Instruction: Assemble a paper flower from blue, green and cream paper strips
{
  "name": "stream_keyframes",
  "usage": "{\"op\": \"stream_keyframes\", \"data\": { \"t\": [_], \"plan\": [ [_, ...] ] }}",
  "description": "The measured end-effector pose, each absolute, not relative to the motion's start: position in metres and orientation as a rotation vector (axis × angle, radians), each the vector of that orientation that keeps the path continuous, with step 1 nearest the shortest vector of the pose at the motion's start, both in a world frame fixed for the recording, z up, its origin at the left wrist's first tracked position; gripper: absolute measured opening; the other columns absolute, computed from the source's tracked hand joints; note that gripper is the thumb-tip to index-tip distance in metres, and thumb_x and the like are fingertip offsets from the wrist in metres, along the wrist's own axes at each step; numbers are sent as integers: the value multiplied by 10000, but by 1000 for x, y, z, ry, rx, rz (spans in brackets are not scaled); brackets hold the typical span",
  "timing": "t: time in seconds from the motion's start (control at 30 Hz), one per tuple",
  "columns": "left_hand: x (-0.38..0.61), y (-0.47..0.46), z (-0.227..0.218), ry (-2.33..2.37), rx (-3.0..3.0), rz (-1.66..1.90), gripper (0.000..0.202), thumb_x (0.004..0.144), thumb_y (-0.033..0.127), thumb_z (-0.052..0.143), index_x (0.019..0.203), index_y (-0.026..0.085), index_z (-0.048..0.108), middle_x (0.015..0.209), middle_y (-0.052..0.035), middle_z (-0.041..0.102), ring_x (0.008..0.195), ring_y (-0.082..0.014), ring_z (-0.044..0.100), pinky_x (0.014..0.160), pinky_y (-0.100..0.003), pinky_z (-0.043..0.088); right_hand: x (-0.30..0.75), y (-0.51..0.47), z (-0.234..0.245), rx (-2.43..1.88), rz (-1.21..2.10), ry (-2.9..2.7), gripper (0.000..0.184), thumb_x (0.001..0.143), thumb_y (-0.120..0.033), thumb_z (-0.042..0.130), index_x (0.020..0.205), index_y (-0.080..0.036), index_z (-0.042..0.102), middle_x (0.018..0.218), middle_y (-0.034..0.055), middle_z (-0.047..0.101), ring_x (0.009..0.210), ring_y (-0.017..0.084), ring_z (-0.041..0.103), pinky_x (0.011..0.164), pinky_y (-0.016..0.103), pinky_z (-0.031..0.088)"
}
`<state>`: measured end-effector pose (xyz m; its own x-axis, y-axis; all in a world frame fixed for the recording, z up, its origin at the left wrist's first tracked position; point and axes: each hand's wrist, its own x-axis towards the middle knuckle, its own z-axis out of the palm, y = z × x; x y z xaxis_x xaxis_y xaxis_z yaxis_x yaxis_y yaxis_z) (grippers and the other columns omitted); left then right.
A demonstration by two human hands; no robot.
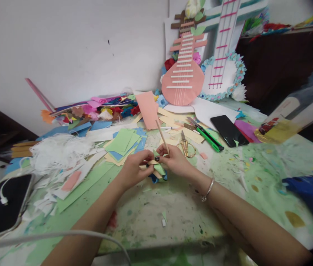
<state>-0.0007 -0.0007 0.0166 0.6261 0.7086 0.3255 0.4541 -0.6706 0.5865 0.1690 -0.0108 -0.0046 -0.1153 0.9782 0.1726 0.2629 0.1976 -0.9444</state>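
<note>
Near the middle of the table, my left hand point(138, 164) is closed on a small paper flower point(160, 170) with green, cream and blue petals. My right hand point(177, 160) meets it from the other side, fingers pinched, with a thin wooden stick point(162, 133) rising slantwise out of its grip. Its thumb presses at a cream petal. The fingers partly hide the flower. Just beyond the right hand lie gold-handled scissors point(185, 146). Stacked green, blue and cream paper sheets point(123, 142) rest beyond the left hand.
A green utility knife point(209, 138) and a black phone point(228, 131) lie at right, before a tilted plastic bottle point(292, 111). White string point(59, 153) and a tablet point(5, 201) are at left. A pink paper lute point(184, 81) leans at the back. A cable point(84, 232) crosses the front.
</note>
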Motion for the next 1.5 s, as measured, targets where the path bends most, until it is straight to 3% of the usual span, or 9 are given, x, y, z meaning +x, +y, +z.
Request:
{"op": "stream_keyframes", "data": {
  "t": [0.33,0.6,1.0,1.3,1.5],
  "plan": [
    [-8,5,12,821,2652,765,112,750,111,451,814,182,510,772,-10,553,700,-113,495,660,-212,391,163,-17,-6,-1261,796,-1608,25,713,-176,501,727,-183,483,671,-29,513,646,113,466,562,209,338],
    [-4,8,0,827,2762,772,65,820,134,414,821,173,466,785,-25,534,715,-128,499,652,-225,385,161,-17,-9,-1334,809,-1542,16,730,-181,475,745,-186,473,683,-26,519,650,119,474,599,227,344],
    [11,0,-14,891,3094,948,158,858,109,363,754,147,476,751,-76,529,740,-177,487,685,-280,404,163,-10,-19,-1387,773,-1468,41,739,-211,492,762,-198,460,691,-26,512,658,126,476,617,239,350],
    [7,-1,-13,929,3132,1028,120,861,125,394,856,120,513,713,-68,535,707,-177,499,650,-289,417,160,-13,-18,-1349,747,-1440,60,755,-218,464,738,-205,408,694,-25,489,647,129,459,609,247,344],
    [5,6,-8,740,3076,1029,178,876,139,388,1002,122,512,820,-87,596,799,-158,561,719,-269,461,164,-10,-19,-1341,729,-1495,63,727,-174,473,758,-198,424,710,-20,485,676,131,459,646,259,354]
  ]
}}
